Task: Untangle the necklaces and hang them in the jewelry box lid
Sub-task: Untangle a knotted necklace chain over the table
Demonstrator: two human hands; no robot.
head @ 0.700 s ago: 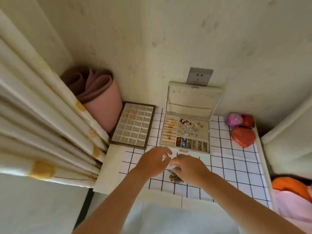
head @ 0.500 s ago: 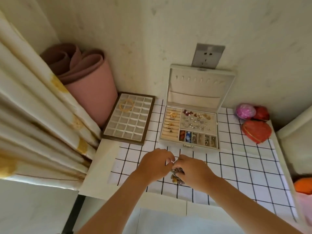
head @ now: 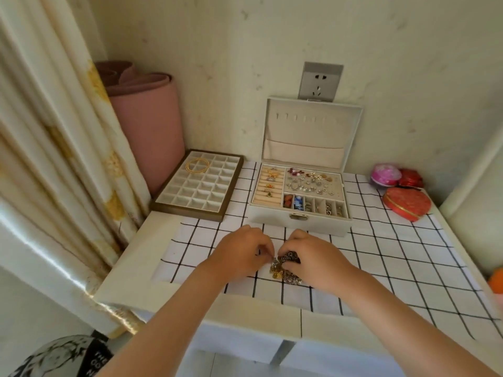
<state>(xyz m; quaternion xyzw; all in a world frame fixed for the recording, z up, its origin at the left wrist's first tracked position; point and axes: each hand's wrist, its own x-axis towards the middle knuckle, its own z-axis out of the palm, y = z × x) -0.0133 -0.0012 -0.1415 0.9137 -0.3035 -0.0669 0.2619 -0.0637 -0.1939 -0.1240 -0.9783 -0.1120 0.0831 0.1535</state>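
Metal necklaces [head: 283, 273] between curled left hand [head: 239, 254], right hand [head: 318, 257]

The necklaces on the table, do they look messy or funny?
Yes. The necklaces are bunched in one knotted clump, pinched between the left hand and right hand. The hooks in the jewelry box lid hold nothing.

The cloth [head: 381, 254] is white with a grid of black lines. The jewelry box [head: 272, 220] is cream, the rolled mat [head: 152, 123] pink, the heart box [head: 407, 204] red. The curtain [head: 54, 118] is cream with yellow spots.
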